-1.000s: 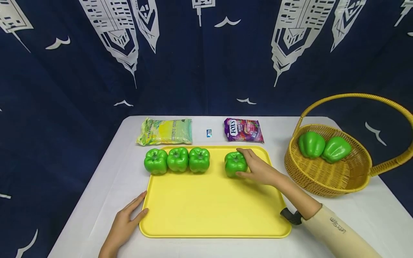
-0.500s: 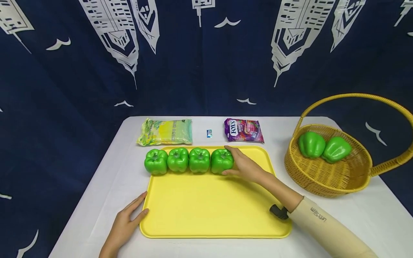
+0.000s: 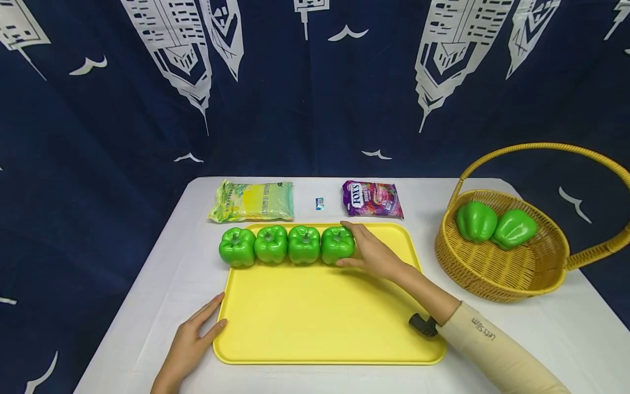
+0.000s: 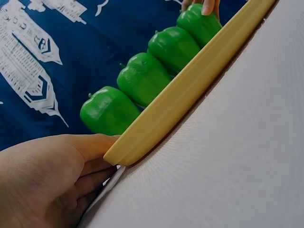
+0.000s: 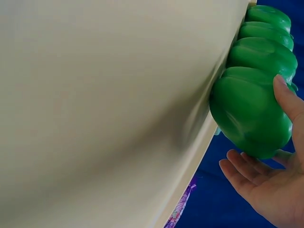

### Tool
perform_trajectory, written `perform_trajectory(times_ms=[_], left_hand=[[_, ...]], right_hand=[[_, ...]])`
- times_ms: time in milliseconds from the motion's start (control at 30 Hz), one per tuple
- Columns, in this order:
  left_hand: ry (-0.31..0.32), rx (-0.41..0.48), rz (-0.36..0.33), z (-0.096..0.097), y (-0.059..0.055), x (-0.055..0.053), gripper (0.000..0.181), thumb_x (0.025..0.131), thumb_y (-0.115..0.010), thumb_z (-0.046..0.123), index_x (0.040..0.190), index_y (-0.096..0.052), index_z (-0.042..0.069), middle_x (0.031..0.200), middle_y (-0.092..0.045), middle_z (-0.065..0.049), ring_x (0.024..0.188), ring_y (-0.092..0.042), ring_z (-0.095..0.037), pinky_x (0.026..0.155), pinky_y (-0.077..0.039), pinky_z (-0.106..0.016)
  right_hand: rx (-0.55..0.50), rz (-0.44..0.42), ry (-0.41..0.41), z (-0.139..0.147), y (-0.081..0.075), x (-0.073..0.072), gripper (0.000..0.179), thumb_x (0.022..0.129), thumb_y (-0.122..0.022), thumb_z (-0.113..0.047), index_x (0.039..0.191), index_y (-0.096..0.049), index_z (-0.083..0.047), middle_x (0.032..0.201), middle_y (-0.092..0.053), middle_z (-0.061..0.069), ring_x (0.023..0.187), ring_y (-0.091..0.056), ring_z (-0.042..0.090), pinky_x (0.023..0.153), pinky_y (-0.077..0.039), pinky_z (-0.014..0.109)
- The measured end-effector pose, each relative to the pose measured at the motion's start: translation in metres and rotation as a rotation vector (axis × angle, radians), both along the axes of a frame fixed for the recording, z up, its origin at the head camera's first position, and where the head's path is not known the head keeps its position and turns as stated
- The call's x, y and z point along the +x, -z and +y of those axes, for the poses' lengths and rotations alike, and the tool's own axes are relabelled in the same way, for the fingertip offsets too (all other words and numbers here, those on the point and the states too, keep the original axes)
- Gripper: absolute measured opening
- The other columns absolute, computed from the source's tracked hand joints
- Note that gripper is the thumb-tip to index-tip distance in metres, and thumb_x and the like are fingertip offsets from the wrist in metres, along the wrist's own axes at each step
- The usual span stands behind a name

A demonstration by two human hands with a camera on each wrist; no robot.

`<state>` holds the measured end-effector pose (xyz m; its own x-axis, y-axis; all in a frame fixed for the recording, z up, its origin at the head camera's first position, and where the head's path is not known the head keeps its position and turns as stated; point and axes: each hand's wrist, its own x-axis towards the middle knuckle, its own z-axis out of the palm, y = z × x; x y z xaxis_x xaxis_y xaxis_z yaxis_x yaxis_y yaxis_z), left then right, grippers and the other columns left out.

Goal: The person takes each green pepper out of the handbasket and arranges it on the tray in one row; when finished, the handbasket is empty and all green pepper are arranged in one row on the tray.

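My right hand (image 3: 371, 251) holds a green bell pepper (image 3: 337, 245) between thumb and fingers at the right end of a row. To its left stand three more green bell peppers (image 3: 271, 244), side by side along the far edge of a yellow tray (image 3: 325, 323); the leftmost overlaps the tray's corner. In the right wrist view, the thumb lies on the held pepper (image 5: 251, 114) and the fingers curve round its other side. My left hand (image 3: 189, 339) touches the tray's left edge with its fingers fairly straight. The left wrist view shows that hand (image 4: 61, 175) against the tray rim (image 4: 166, 104).
A wicker basket (image 3: 517, 273) with a tall handle stands at the right, two green bell peppers (image 3: 475, 221) inside. Behind the tray lie a yellow-green bag (image 3: 253, 201), a small blue packet (image 3: 319, 203) and a purple FOX'S candy bag (image 3: 372, 199).
My right hand has carried the held bell pepper left across the tray to the end of the row. Over the last half second it has barely moved. The left hand has stayed in place.
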<state>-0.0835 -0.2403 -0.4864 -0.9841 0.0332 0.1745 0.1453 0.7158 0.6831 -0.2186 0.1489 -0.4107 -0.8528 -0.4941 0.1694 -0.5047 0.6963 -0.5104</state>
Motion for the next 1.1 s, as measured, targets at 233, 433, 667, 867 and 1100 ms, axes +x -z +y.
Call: perform_trajectory(times_ms=[233, 433, 667, 867, 1100], left_hand=[[0.002, 0.006, 0.018, 0.000, 0.000, 0.000, 0.052, 0.087, -0.064, 0.033, 0.136, -0.049, 0.019, 0.135, -0.050, -0.004, 0.123, -0.042, -0.019, 0.097, -0.024, -0.003], [0.004, 0.020, 0.001, 0.000, 0.000, 0.000, 0.053, 0.088, -0.063, 0.034, 0.136, -0.048, 0.018, 0.135, -0.049, -0.004, 0.124, -0.044, -0.027, 0.095, -0.021, 0.000], [0.020, 0.030, 0.046, -0.001, 0.000, 0.000, 0.052, 0.087, -0.065, 0.029, 0.135, -0.049, 0.017, 0.134, -0.050, -0.005, 0.122, -0.038, -0.007, 0.093, -0.019, 0.002], [0.020, 0.027, 0.047, -0.001, 0.000, -0.001, 0.052, 0.087, -0.065, 0.029, 0.135, -0.049, 0.017, 0.134, -0.050, -0.005, 0.123, -0.038, -0.008, 0.093, -0.019, 0.002], [0.013, 0.017, 0.026, 0.000, 0.001, -0.001, 0.053, 0.087, -0.064, 0.031, 0.135, -0.049, 0.016, 0.135, -0.049, -0.004, 0.123, -0.042, -0.022, 0.093, -0.018, 0.003]], right_hand=[[-0.015, 0.015, -0.005, -0.001, 0.002, 0.000, 0.088, 0.076, -0.074, -0.040, 0.142, -0.027, -0.006, 0.131, -0.042, 0.014, 0.118, -0.047, 0.028, 0.097, -0.042, 0.044], [-0.024, 0.007, -0.027, -0.001, 0.003, 0.000, 0.091, 0.076, -0.074, -0.040, 0.145, -0.024, -0.007, 0.136, -0.039, 0.015, 0.122, -0.043, 0.029, 0.100, -0.039, 0.044], [-0.036, 0.004, -0.044, -0.001, 0.006, -0.001, 0.096, 0.075, -0.076, -0.037, 0.148, -0.019, -0.013, 0.141, -0.032, 0.016, 0.126, -0.039, 0.032, 0.100, -0.038, 0.047], [-0.060, 0.015, -0.035, 0.002, 0.005, 0.000, 0.100, 0.073, -0.077, -0.038, 0.148, -0.016, -0.014, 0.143, -0.029, 0.016, 0.127, -0.037, 0.033, 0.100, -0.037, 0.048], [-0.150, 0.103, -0.072, 0.024, -0.006, 0.007, 0.089, 0.077, -0.075, -0.034, 0.145, -0.024, -0.010, 0.139, -0.036, 0.012, 0.121, -0.043, 0.032, 0.098, -0.040, 0.046]])
